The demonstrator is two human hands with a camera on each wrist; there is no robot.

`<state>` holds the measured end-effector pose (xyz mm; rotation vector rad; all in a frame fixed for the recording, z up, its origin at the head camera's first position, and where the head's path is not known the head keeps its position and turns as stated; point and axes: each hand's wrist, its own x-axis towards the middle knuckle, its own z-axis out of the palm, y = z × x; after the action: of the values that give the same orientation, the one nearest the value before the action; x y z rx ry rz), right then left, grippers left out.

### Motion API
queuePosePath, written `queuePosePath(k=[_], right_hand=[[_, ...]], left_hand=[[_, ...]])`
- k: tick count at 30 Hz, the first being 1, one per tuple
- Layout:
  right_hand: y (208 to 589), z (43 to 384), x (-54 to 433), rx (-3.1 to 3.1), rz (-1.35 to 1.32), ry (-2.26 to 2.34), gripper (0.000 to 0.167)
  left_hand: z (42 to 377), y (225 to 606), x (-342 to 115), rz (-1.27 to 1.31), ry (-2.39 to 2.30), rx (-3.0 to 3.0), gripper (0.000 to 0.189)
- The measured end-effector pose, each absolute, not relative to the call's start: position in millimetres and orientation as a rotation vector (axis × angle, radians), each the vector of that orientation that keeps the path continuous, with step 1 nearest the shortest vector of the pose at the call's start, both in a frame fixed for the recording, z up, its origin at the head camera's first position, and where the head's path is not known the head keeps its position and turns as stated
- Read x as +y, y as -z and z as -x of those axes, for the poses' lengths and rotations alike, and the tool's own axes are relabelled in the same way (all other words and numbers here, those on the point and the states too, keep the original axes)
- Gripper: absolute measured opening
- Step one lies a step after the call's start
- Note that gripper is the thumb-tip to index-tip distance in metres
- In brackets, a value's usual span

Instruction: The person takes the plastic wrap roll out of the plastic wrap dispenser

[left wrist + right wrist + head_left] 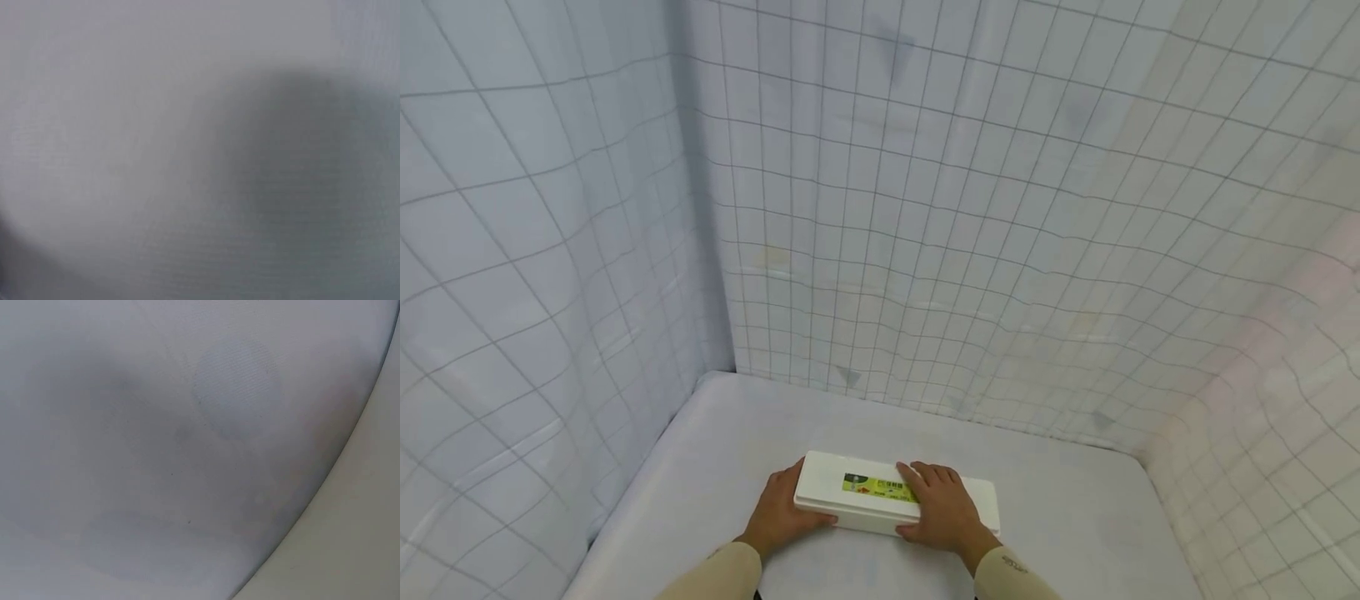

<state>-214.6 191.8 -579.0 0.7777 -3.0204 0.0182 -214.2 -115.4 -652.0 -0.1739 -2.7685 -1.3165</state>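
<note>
A long white lidded box (823, 475) lies on the white surface in the head view. On its lid is a yellow-green label (880, 487) with small print. My left hand (780, 510) holds the box's left end, its thumb along the front side and its fingers around the end. Over the right half lies my right hand (946, 510), gripping the box across its width with the thumb at the front and the fingers over the lid. Part of the label is hidden under this hand. Neither wrist view shows the hands or the box clearly.
White sheeting with a dark grid (880, 208) hangs at the back and both sides, enclosing the white-covered surface (1060, 517). The left wrist view is a grey blur. In the right wrist view, a cream curved edge (350, 537) borders a pale surface.
</note>
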Motion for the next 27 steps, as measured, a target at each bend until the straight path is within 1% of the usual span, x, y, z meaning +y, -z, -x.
queuePosePath(k=[6, 11, 16, 23, 27], right_hand=[[578, 214, 186, -3.052, -0.749, -0.002, 0.100], [580, 214, 178, -3.024, -0.734, 0.108, 0.101], [578, 213, 173, -3.009, -0.725, 0.159, 0.098], [575, 215, 178, -3.030, -0.766, 0.177, 0.097], [573, 219, 181, -3.041, -0.787, 0.177, 0.095]], left_hand=[[210, 653, -116, 0.059, 1.268, -2.838, 0.126], [210, 655, -116, 0.023, 1.233, -2.848, 0.125], [211, 656, -114, 0.039, 1.227, -2.834, 0.122], [210, 658, -112, 0.035, 1.223, -2.817, 0.123], [209, 656, -110, 0.064, 1.233, -2.773, 0.119]])
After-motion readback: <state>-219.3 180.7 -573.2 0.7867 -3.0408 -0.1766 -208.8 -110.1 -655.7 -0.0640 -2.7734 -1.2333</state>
